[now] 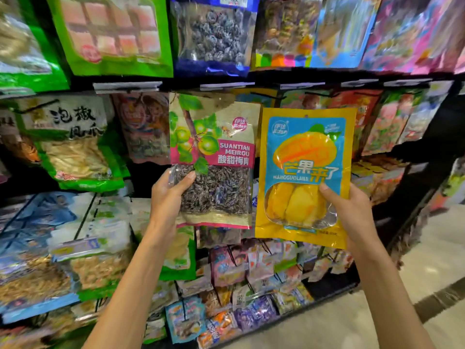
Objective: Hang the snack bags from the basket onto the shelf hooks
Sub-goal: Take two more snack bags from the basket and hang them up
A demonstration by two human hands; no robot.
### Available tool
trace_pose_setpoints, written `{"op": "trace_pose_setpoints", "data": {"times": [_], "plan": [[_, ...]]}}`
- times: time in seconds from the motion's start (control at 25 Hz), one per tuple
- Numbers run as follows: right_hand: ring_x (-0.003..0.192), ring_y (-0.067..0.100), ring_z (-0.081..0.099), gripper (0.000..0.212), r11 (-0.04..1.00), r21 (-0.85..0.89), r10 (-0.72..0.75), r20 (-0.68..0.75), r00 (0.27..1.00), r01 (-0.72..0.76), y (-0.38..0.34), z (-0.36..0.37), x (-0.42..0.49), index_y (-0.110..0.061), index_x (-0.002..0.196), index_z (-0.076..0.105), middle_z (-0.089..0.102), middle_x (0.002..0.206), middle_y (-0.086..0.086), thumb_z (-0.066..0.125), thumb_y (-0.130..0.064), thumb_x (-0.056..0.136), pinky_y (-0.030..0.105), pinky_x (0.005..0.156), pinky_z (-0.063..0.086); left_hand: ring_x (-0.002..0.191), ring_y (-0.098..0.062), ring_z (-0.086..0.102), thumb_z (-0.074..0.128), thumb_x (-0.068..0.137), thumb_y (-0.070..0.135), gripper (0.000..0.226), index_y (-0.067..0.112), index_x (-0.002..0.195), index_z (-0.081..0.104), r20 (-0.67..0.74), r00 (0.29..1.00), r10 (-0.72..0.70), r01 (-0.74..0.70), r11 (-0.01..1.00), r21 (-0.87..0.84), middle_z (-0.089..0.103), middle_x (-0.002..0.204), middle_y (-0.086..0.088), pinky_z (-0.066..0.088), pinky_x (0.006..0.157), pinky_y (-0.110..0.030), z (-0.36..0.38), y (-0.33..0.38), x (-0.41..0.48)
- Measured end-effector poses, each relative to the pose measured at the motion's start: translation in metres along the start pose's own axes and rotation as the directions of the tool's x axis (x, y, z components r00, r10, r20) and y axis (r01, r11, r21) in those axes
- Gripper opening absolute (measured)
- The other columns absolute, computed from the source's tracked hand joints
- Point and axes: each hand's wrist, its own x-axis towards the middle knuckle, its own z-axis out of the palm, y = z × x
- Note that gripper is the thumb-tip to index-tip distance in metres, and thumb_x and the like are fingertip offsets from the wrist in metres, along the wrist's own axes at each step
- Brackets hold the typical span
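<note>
My left hand [168, 197] grips the lower left edge of a plum snack bag [214, 147], tan and pink with green fruit and dark dried plum behind a clear window. The bag's top reaches the middle row of shelf hooks [226, 86]; whether it hangs on one I cannot tell. My right hand [349, 210] holds a yellow and blue dried mango bag [304, 172] by its lower right side, upright in front of the shelf, right beside the plum bag. The basket is out of view.
The black shelf rack [415, 192] is packed with hanging snack bags: green bags [110, 34] above, a pickled-pepper snack bag [73, 142] at left, small colourful packets [251, 285] below. Pale floor [377, 318] lies at lower right.
</note>
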Motion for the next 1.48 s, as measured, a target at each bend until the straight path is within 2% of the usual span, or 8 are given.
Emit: {"op": "trace_pose_setpoints", "data": {"times": [0.2, 0.4, 0.56, 0.68, 1.0, 1.12, 1.28, 1.48], "plan": [[0.097, 0.005, 0.067, 0.015, 0.999, 0.051, -0.002, 0.104, 0.995, -0.003, 0.004, -0.014, 0.049, -0.032, 0.103, 0.067, 0.071, 0.104, -0.015, 0.063, -0.02, 0.094, 0.025, 0.078, 0.052, 0.109, -0.004, 0.064, 0.068, 0.09, 0.024, 0.028, 0.024, 0.118, 0.068, -0.077, 0.997, 0.015, -0.014, 1.0, 0.016, 0.072, 0.112, 0.012, 0.045, 0.105, -0.034, 0.035, -0.001, 0.011], [0.087, -0.005, 0.067, 0.017, 0.998, 0.057, 0.005, 0.175, 0.984, -0.016, 0.011, -0.013, 0.074, -0.031, 0.106, 0.066, 0.07, 0.101, -0.017, 0.063, -0.019, 0.094, 0.02, 0.072, 0.05, 0.12, -0.002, 0.055, 0.069, 0.088, 0.033, 0.036, 0.031, 0.124, 0.064, -0.136, 0.991, -0.004, 0.009, 0.999, 0.031, 0.066, 0.124, 0.017, 0.036, 0.108, -0.032, 0.048, -0.014, 0.007], [0.093, -0.003, 0.065, 0.019, 0.997, 0.077, -0.004, 0.221, 0.975, -0.014, 0.015, -0.011, 0.084, -0.037, 0.102, 0.064, 0.07, 0.104, -0.018, 0.062, -0.019, 0.095, 0.019, 0.072, 0.048, 0.13, -0.005, 0.046, 0.07, 0.087, 0.039, 0.046, 0.034, 0.131, 0.058, -0.168, 0.986, -0.016, 0.02, 1.0, 0.023, 0.056, 0.136, 0.017, 0.03, 0.105, -0.031, 0.052, -0.014, 0.006], [0.099, 0.002, 0.065, 0.019, 0.996, 0.083, 0.0, 0.235, 0.972, -0.02, 0.018, -0.009, 0.092, -0.035, 0.105, 0.064, 0.07, 0.108, -0.015, 0.062, -0.019, 0.095, 0.022, 0.077, 0.049, 0.125, 0.0, 0.041, 0.067, 0.09, 0.036, 0.033, 0.035, 0.122, 0.057, -0.186, 0.982, -0.025, 0.024, 1.0, -0.005, 0.052, 0.127, 0.025, 0.027, 0.102, -0.029, 0.057, -0.014, 0.007], [0.097, 0.002, 0.063, 0.017, 0.995, 0.092, 0.022, 0.237, 0.971, -0.045, 0.022, -0.004, 0.118, -0.03, 0.108, 0.062, 0.068, 0.103, -0.016, 0.064, -0.02, 0.094, 0.028, 0.083, 0.047, 0.119, 0.003, 0.036, 0.065, 0.092, 0.035, 0.037, 0.04, 0.127, 0.051, -0.193, 0.981, -0.013, 0.011, 1.0, -0.011, 0.047, 0.11, 0.032, 0.025, 0.101, -0.028, 0.067, -0.015, 0.008], [0.097, 0.001, 0.064, 0.021, 0.992, 0.113, 0.021, 0.256, 0.967, -0.051, 0.021, 0.001, 0.131, -0.026, 0.112, 0.063, 0.069, 0.103, -0.016, 0.064, -0.018, 0.094, 0.023, 0.079, 0.047, 0.118, 0.002, 0.035, 0.065, 0.092, 0.034, 0.051, 0.03, 0.14, 0.047, -0.207, 0.978, 0.005, -0.008, 1.0, -0.016, 0.045, 0.114, 0.03, 0.025, 0.101, -0.028, 0.069, -0.018, 0.013], [0.095, -0.003, 0.066, 0.02, 0.99, 0.136, -0.009, 0.309, 0.951, -0.035, 0.017, 0.011, 0.146, -0.026, 0.112, 0.065, 0.07, 0.105, -0.016, 0.064, -0.016, 0.094, 0.013, 0.071, 0.049, 0.124, 0.0, 0.037, 0.066, 0.091, 0.036, 0.054, 0.029, 0.141, 0.048, -0.209, 0.978, 0.012, -0.012, 1.0, 0.0, 0.046, 0.13, 0.024, 0.026, 0.102, -0.028, 0.066, -0.025, 0.026], [0.091, -0.002, 0.069, 0.019, 0.985, 0.165, -0.014, 0.367, 0.93, -0.05, 0.023, 0.015, 0.155, -0.026, 0.11, 0.066, 0.073, 0.102, -0.017, 0.064, -0.015, 0.094, 0.012, 0.07, 0.054, 0.113, 0.004, 0.043, 0.064, 0.093, 0.032, 0.043, 0.032, 0.133, 0.052, -0.209, 0.978, 0.026, -0.026, 1.0, 0.004, 0.05, 0.11, 0.033, 0.027, 0.101, -0.027, 0.071, -0.027, 0.03]]}}
